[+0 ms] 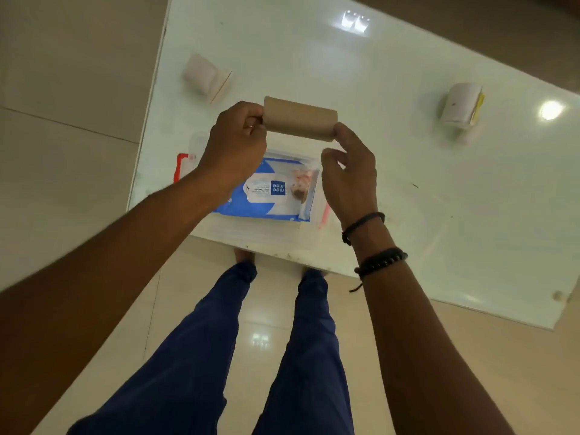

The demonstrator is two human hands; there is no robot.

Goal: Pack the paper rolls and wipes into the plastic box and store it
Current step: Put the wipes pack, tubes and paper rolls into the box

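You stand at the near edge of a glossy white counter (392,189), your legs in dark blue trousers (301,356) over a pale tiled floor (62,152). On the counter just in front of you sits the clear plastic box (251,235), its lid off, with a red latch (180,167) showing at its left end and a paler reddish one at its right end. Inside the box lies a blue and white pack of wet wipes (270,196), flat, label up, filling most of the visible floor of the box. Above the far rim of the box you hold a brown cardboard paper roll (299,119) lying sideways in the air, its long axis running left to right and tilted a little down toward the right. Your left hand (235,146) is closed around the roll's left end, fingers curled over it, and a ring shows on one finger. Your right hand (350,174) is half open, with only its fingertips touching the roll's right end and the other fingers loosely bent below it. Two dark bands (375,246) circle your right wrist. Well apart on the counter, a white paper roll (205,76) lies near the far left edge, and another white roll (461,103) rests far to the right, with something yellow against its right side; the blur keeps you from telling what that is.
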